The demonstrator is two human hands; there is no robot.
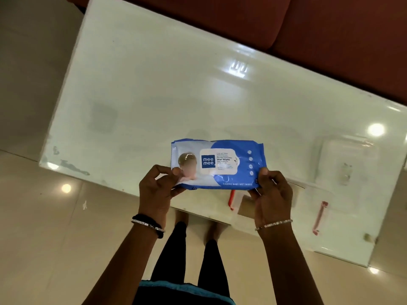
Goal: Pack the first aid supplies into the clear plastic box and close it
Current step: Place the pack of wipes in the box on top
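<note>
A blue and white pack of wet wipes point(229, 164) is held flat above the near edge of the glossy white table point(154, 95). My left hand point(157, 190) pinches its left end, and my right hand point(272, 194) pinches its right end. Below the pack and my right hand sits the clear plastic box point(308, 208) with red latches point(231, 200) on its sides. Part of the box is hidden behind my right hand. A clear lid point(345, 159) lies on the table to the right, beyond the box.
A dark red sofa point(308, 29) runs along the table's far side. Shiny beige floor tiles point(44, 227) surround the table. My legs and feet point(193, 238) stand at the table's near edge.
</note>
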